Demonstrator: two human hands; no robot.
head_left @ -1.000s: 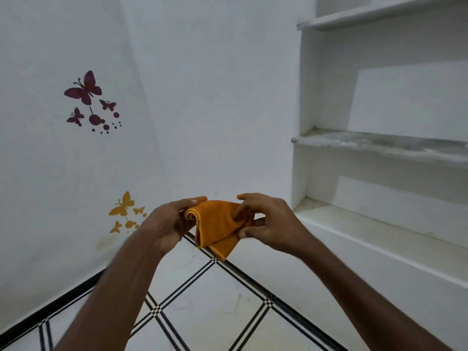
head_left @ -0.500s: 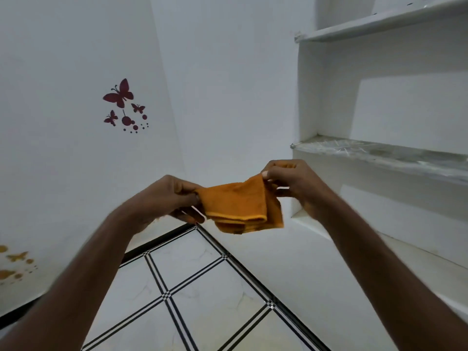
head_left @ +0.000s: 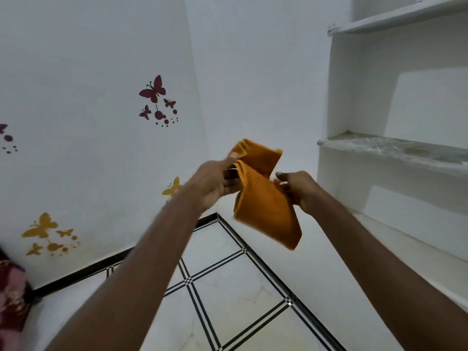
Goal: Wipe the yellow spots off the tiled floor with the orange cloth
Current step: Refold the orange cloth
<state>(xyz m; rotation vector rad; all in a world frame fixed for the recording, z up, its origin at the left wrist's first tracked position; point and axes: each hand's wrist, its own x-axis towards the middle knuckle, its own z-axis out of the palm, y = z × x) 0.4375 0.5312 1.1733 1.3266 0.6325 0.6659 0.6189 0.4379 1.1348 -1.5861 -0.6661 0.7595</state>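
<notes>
The orange cloth (head_left: 263, 198) is shown held in the air between two outstretched bare arms, well above the tiled floor (head_left: 235, 295). The left hand (head_left: 215, 184) is curled round the cloth's left edge, the thumb being pressed against a folded layer near the top. The right hand (head_left: 300, 190) is clenched on the cloth's right edge, with the fingertips tucked into the fabric. The cloth is seen folded into several layers: an upper flap stands above the left hand, while a longer portion hangs down and to the right, ending in a blurred lower corner. The floor is laid with white tiles separated by black double lines, and a black skirting strip (head_left: 83, 273) is seen along the foot of the left wall. No yellow spots can be told on the visible part of the floor. Dark red butterfly stickers (head_left: 153, 89) and yellow butterfly stickers (head_left: 41, 226) are fixed to the left wall. White built-in shelves (head_left: 395, 145) are set into the right wall. A dark red patterned fabric (head_left: 11, 297) is cut off by the lower left edge
</notes>
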